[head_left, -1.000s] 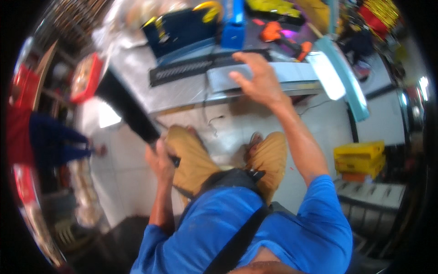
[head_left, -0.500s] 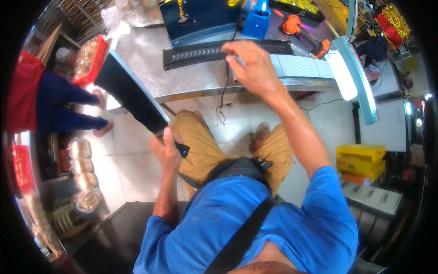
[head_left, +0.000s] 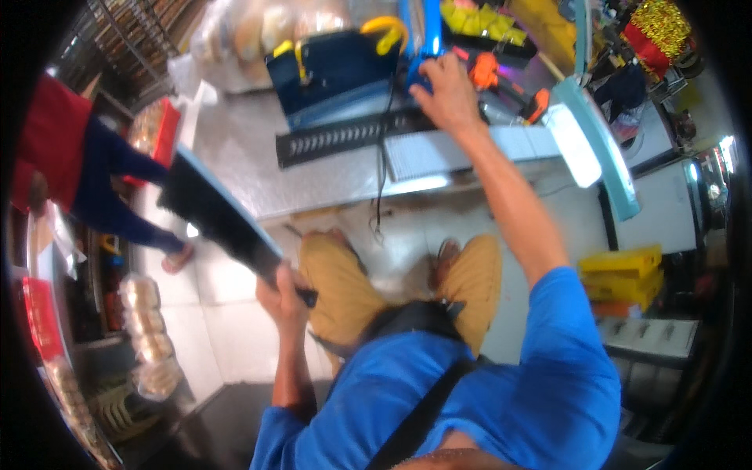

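Note:
My left hand point(head_left: 283, 301) is closed around the lower end of a long, flat black panel point(head_left: 223, 215) with a silver edge. It is held tilted, its far end toward the upper left. My right hand point(head_left: 452, 98) is at the workbench beside a blue device point(head_left: 432, 27), thumb and fingers apart; whether they touch it is not plain. Below that hand lies a white slatted strip point(head_left: 427, 157). A black strip with chevron marks point(head_left: 329, 141) lies to its left, with a thin black cable point(head_left: 382, 168) hanging over the edge.
An orange and black cordless drill point(head_left: 513, 90) lies right of my right hand. Behind the black strip stands a dark blue panel point(head_left: 337, 78). A lit lamp point(head_left: 599, 145) overhangs the right end. At left stands a person in red and navy point(head_left: 59, 149). Yellow cases point(head_left: 623, 274) are at right.
My right hand has moved from above the strips to the blue device. My left hand still holds the black panel. The bench sits lower in view, and the person at left has shifted.

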The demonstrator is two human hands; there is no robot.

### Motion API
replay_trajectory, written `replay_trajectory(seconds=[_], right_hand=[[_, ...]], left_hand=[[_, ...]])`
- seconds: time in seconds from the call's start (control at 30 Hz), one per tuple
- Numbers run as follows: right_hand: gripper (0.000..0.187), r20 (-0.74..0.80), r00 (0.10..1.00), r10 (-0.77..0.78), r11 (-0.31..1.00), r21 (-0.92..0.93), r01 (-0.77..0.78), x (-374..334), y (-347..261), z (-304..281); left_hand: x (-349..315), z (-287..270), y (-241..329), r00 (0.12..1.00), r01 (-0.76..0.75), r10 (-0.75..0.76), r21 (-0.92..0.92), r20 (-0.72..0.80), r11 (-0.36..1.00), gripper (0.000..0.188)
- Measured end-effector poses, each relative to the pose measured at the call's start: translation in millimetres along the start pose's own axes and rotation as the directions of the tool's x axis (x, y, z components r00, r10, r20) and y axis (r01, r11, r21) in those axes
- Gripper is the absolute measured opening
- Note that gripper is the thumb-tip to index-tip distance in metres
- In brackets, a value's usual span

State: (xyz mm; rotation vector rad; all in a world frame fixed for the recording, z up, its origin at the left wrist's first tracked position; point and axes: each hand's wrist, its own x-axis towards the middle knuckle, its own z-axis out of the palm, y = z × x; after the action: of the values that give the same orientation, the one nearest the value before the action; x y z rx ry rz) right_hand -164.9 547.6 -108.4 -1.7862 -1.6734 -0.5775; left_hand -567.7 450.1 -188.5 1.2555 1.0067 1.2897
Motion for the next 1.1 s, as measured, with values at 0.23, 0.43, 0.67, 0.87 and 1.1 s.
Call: replay_trajectory(seconds=[0.23,0.43,0.67,0.87,1.1], right_hand=[[0.033,0.041,0.989,0.139,0.990,-0.005,-0.139,26.6,13.6,23.6],[0.040,0.033,0.995,0.094,0.996,-0.010,-0.094,37.2,54.9,39.0],[0.049,0.266,0.931,0.248,0.896,0.303,-0.325,-53.5,-79.1,-69.3],[0.043,0.032,0.932,0.361,0.925,0.110,-0.363,-135.7,-71.9,-68.1],[0.061,0.013,0.929,0.369,0.929,-0.015,-0.369,-143.5,0.1,-79.1]], left_hand=[[9.8,3.4,-2.6,0.996,-0.089,0.089,0.030,-0.001,0.996,0.029],[8.6,6.3,-1.1,0.996,-0.083,0.082,0.028,0.035,0.996,0.027],[2.6,1.1,-8.7,0.993,-0.118,0.118,0.017,0.019,0.993,0.027],[8.6,12.8,-6.1,0.986,-0.113,0.110,0.019,0.122,0.993,0.027],[9.9,22.6,-2.5,0.982,-0.125,0.116,0.056,0.146,0.991,0.026]])
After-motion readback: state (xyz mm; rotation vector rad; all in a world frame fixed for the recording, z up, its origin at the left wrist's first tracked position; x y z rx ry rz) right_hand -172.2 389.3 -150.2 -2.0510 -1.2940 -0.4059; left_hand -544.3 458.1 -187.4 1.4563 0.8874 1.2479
